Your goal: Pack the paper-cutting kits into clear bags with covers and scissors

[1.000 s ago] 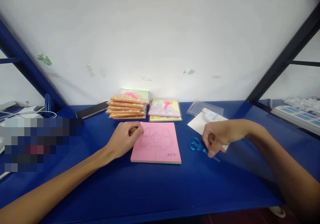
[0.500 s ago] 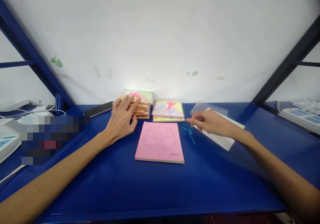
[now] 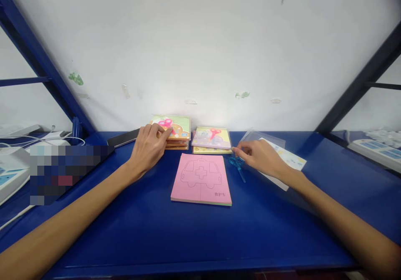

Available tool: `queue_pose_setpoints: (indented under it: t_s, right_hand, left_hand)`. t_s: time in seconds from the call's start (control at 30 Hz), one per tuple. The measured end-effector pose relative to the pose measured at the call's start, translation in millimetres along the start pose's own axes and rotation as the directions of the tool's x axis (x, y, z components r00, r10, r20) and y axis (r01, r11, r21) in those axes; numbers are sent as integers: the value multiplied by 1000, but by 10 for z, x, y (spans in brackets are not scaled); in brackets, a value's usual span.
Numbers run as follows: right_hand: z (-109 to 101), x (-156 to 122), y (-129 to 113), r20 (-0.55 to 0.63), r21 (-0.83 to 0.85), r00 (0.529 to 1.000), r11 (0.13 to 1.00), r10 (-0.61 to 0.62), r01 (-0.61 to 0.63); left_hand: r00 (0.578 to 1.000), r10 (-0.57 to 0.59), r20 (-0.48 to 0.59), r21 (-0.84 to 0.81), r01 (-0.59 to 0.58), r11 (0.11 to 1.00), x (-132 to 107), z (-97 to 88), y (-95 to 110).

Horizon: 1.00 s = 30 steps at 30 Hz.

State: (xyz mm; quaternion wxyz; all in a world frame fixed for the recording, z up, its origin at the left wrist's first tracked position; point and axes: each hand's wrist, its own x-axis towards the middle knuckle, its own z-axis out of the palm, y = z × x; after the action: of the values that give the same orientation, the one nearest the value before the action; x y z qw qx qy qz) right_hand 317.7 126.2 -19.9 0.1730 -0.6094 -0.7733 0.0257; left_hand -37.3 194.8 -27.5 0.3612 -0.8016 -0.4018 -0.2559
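Observation:
My left hand [image 3: 148,146] is closed at the left side of a stack of wrapped paper-craft packs [image 3: 183,136], its fingers bent and its thumb near the top pack, which shows pink scissors. Beside it lies a smaller pile of packs [image 3: 203,140] with red scissors on top. My right hand [image 3: 258,155] has curled fingers, and its fingertips meet that pile's right corner; whether they pinch anything is unclear. Teal scissors [image 3: 239,169] lie just below those fingertips. Between the hands rests a pink paper pad [image 3: 200,180] printed with an ambulance outline.
Right of the scissors, my forearm partly covers a white printed sheet [image 3: 293,159] and a clear plastic sleeve [image 3: 275,138]. A long black object [image 3: 123,138] lies left of the stack. White power strips [image 3: 12,175] and cables occupy the far left. Blue frame bars flank the table.
My left hand has gone from spread over the stack to curled at its left side, uncovering the top pack. My right fingertips have moved slightly left to the small pile's corner.

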Motion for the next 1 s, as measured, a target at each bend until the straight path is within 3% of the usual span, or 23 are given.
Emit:
queue_pose_setpoints:
  t_s: [0.2, 0.37, 0.47, 0.6, 0.7, 0.77, 0.87, 0.93, 1.0]
  right_hand:
    - [-6, -14, -11, -69, -14, 998, 1000, 3, -4]
    - [11, -20, -28, -113, -5, 994, 1000, 16, -17]
    - [16, -28, -52, -165, 27, 986, 1000, 14, -9]
    - [6, -72, -109, -196, 137, 979, 987, -52, 80]
    - [9, -121, -151, -179, 183, 972, 966, -149, 182]
    - [22, -145, -173, -188, 188, 967, 960, -174, 209]
    - [57, -159, -197, -225, 173, 958, 960, -179, 220]
    - [82, -157, -210, -270, 149, 944, 961, -189, 235]
    - [102, -152, -223, -332, 121, 923, 962, -195, 246]
  left_hand:
    - [998, 58, -32, -43, -59, 997, 0, -44, 1]
    - [996, 77, 45, -63, -74, 995, -54, -46, 86]
    - [992, 100, 77, -163, -86, 983, -72, -85, 146]
    - [984, 128, 124, -342, -79, 936, -51, -213, 234]
    - [957, 239, 161, -427, -151, 891, -33, -339, 334]
    - [920, 386, 71, -430, -321, 844, -38, -408, 406]
    - [794, 555, -250, -254, -607, 753, -62, -465, 492]
    - [709, 585, -394, -119, -670, 732, -71, -476, 521]
    - [678, 588, -441, -73, -680, 730, -68, -478, 524]
